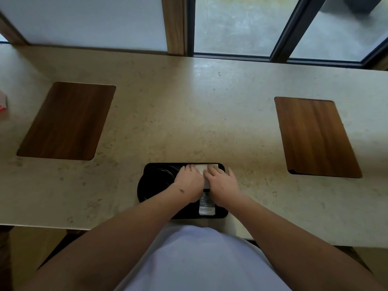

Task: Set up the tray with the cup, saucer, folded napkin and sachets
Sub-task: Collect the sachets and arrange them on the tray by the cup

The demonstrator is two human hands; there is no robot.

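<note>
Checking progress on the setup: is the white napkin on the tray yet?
Yes: the white paper napkin lies flat at the black plastic tray's far end, under both hands' fingers.

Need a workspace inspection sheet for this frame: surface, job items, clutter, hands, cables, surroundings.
Surface: beige stone counter.
Job's things: black tray at near edge; white napkin on its far part; printed sachet nearer; dark round shape at left, cup or saucer unclear.
Clutter: two wooden boards; red-white item at left edge.
Hands: left hand and right hand press flat on napkin.
Cables: nothing seen.
Surroundings: window behind counter.
</note>
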